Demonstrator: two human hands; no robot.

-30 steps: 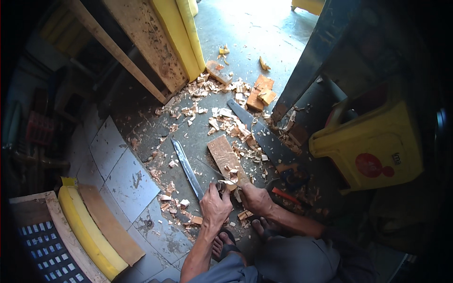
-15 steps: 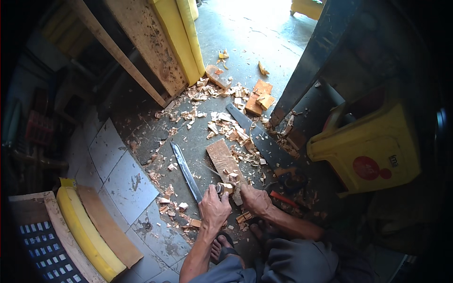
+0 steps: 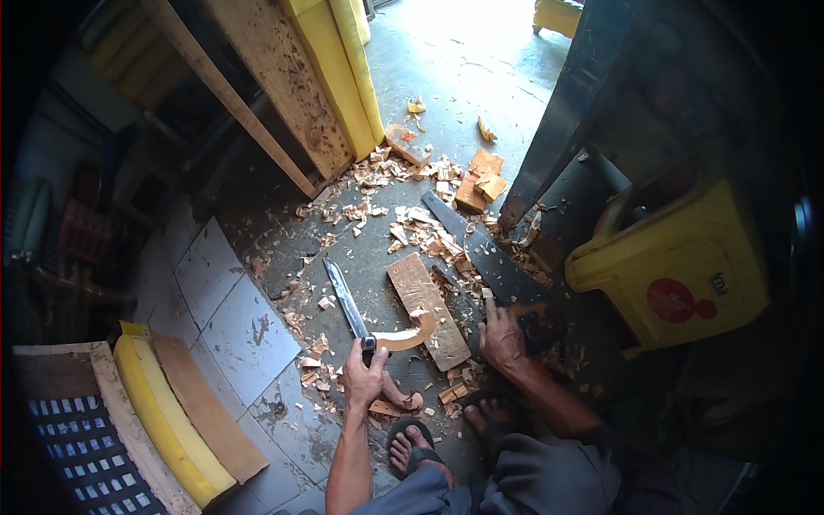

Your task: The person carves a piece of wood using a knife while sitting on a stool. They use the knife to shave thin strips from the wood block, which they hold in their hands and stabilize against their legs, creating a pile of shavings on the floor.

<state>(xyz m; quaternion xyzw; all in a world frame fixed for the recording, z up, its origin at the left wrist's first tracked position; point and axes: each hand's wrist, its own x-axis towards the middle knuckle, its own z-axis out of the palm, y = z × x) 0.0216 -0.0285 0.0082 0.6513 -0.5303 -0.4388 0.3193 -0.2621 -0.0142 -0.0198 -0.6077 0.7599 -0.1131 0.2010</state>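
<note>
My left hand (image 3: pixel 364 376) is closed around the dark-collared end of a curved, pale wooden handle (image 3: pixel 402 340). The handle's hooked end is over a flat wooden block (image 3: pixel 429 309) on the floor. By the same hand, a long machete blade (image 3: pixel 343 293) stretches away to the upper left. A brown curved wooden piece (image 3: pixel 399 393) shows below that hand; whether it joins the blade is hidden. My right hand (image 3: pixel 503 340) is over the floor right of the block, fingers stretched out and apart, with nothing visible in them. Beside it lies a hand saw (image 3: pixel 487 257), its dark handle (image 3: pixel 541 326) nearest.
Wood shavings (image 3: pixel 412 215) litter the floor. Wood offcuts (image 3: pixel 479 184) lie farther ahead, near a dark post (image 3: pixel 549 120). A yellow plastic stool (image 3: pixel 687 266) lies tipped at right. A dark plastic crate (image 3: pixel 86 442) and yellow padded strip (image 3: pixel 167 421) are at lower left.
My right hand has come away from the wooden handle and moved right, toward the saw. My left hand has shifted slightly left, still holding the handle, whose curve now shows.
</note>
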